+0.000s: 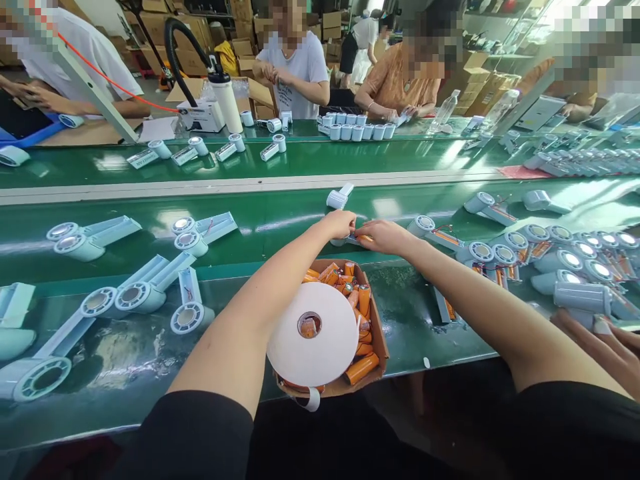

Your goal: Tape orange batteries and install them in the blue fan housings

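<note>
My left hand (342, 225) is closed in a pinch over a light-blue fan housing (340, 241) on the green belt; what its fingertips hold is hidden. Beside it, my right hand (384, 237) has its fingers closed around an orange battery (365, 238) at the housing's handle. Both hands hide most of this housing. Just beyond them lies another light-blue housing (337, 199). Below my forearms stands a cardboard box (383, 343) full of orange batteries (364, 300), with a large roll of white tape (290, 353) lying on top.
Several open housings (137, 297) lie at left. More housings with batteries (505, 253) crowd the right, where another person's hand (600, 340) touches one. Across a pale divider (200, 190), a far belt (310, 157) carries more parts; people sit behind it.
</note>
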{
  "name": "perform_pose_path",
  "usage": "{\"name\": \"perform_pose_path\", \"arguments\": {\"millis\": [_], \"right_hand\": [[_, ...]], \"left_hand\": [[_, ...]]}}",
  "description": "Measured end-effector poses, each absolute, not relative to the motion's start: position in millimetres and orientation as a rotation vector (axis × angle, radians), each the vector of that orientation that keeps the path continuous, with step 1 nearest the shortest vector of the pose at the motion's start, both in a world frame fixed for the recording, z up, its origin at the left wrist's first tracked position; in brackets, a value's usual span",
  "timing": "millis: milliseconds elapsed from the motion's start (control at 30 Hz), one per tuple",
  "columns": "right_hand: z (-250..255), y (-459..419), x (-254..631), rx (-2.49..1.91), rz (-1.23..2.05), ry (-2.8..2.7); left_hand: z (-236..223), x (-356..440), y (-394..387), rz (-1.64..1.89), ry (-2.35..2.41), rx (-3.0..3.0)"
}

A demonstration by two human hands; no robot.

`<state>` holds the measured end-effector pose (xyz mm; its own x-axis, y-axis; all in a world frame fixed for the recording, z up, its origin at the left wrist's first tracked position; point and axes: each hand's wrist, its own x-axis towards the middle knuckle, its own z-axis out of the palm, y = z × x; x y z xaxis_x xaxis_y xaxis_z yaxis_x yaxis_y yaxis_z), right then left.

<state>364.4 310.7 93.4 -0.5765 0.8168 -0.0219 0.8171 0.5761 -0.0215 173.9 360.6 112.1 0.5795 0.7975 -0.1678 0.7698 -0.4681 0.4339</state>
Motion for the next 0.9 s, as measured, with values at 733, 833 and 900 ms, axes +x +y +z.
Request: {"name": "perform_pose_path", "arguments": {"millis": [733, 833, 900], "right_hand": [[103.2, 297.5, 366.3, 1.634, -0.157, 2.581], [102.5, 302.2, 357.8, 1.71, -0.221, 2.496], [105.4, 310.5, 359.6, 1.721, -0.255, 2.465]], "left_hand": [[118.3, 197.3, 361.6, 0.064, 1.247, 2.428], [118.8, 201.4, 365.2, 0.063, 1.242, 2.442], [118.8, 203.0, 366.1, 0.062, 1.247, 2.45]]}}
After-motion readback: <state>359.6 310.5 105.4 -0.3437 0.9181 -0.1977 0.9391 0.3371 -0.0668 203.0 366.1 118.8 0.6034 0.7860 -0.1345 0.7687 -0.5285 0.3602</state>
